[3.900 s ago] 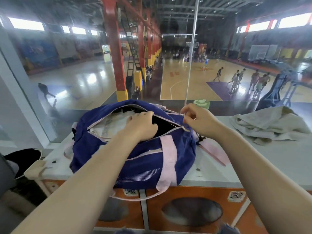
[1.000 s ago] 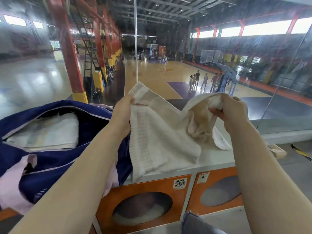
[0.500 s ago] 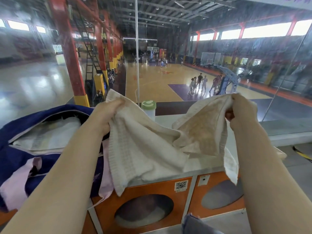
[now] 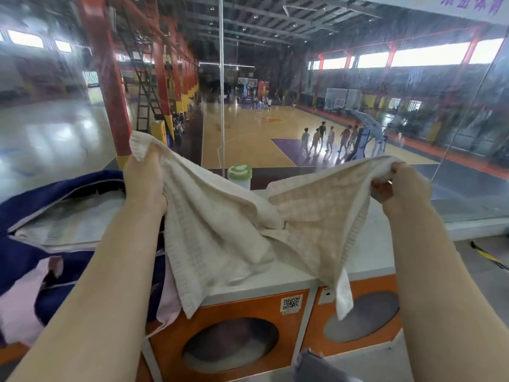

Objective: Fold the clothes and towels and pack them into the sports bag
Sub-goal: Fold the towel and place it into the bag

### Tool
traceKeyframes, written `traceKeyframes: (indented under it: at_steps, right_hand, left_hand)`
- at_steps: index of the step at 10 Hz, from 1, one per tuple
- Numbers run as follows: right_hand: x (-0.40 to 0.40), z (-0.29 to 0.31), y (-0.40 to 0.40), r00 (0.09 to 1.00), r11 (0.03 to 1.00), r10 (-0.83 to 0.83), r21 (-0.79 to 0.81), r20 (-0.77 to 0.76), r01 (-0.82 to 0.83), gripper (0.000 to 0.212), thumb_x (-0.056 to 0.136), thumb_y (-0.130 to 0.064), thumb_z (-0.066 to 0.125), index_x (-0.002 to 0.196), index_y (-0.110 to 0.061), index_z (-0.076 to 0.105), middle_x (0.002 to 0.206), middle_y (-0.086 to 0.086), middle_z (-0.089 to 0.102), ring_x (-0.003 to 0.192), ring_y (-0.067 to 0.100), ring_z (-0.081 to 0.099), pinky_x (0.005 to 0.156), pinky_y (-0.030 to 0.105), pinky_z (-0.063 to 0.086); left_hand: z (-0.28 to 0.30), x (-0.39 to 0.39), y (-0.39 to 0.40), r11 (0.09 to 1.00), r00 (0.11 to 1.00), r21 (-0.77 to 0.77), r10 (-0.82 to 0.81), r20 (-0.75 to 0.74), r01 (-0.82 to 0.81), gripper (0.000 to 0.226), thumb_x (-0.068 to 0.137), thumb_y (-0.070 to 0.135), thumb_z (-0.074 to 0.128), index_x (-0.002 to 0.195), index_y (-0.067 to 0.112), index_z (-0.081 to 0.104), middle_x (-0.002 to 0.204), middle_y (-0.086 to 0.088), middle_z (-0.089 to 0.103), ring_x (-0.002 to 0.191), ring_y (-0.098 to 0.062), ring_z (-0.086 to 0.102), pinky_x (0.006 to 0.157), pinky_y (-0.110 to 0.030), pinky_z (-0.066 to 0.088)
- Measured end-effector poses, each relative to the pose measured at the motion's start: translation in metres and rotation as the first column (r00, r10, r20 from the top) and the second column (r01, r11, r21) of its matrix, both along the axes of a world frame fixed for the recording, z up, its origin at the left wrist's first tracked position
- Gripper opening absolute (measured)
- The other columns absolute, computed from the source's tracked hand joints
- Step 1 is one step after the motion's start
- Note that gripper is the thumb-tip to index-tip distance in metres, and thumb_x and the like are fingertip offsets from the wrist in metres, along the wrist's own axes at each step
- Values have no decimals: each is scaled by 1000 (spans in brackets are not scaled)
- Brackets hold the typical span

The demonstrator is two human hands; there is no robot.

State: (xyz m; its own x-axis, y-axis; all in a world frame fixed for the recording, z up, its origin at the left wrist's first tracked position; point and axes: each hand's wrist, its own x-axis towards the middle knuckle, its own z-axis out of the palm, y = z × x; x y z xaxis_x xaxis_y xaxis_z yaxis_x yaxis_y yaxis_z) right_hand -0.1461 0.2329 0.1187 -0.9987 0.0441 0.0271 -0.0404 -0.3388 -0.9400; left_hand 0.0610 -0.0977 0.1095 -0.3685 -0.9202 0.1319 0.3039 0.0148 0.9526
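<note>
Towel (image 4: 237, 230) stretched between both hands, still twisted.
Left hand (image 4: 144, 183) and right hand (image 4: 399, 186) each keep a closed grip on a corner; the sagging middle could knock over the bottle (image 4: 239, 176) on the bench (image 4: 371, 244).

Cream towel held spread above the counter, navy bag open at the left.

The cream waffle-textured cotton towel (image 4: 220, 230) hangs slack by its two upper corners, sagging in the middle; its lower edge drapes over the near edge of the counter. The navy-blue fabric sports bag with pale pink straps (image 4: 33, 257) lies at the near left, unzipped, with a folded pale striped cloth (image 4: 68, 221) lying flat inside its opening.
</note>
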Motion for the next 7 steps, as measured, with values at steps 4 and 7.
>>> traceKeyframes:
  at_steps: [4, 7]
  right_hand:
    - [-5, -69, -26, 931, 305, 343, 952, -128, 19, 18, 92, -9, 54, 108, -11, 62, 126, 13, 59, 105, 27, 57, 89, 34, 46]
    - [52, -85, -24, 392, -459, 47, 368, 919, -809, 87, 77, -71, 62, 127, 0, 58, 109, 14, 69, 105, 33, 64, 101, 45, 48]
  left_hand:
    - [-11, -6, 17, 981, 961, -11, -187, 202, 193, 15, 84, 13, 53, 78, 18, 66, 85, -9, 66, 91, -29, 64, 85, -43, 51]
    - [-7, -7, 27, 964, 946, -107, -211, 245, 242, 22, 88, 41, 55, 89, 22, 66, 95, -7, 69, 95, -25, 65, 90, -41, 48]
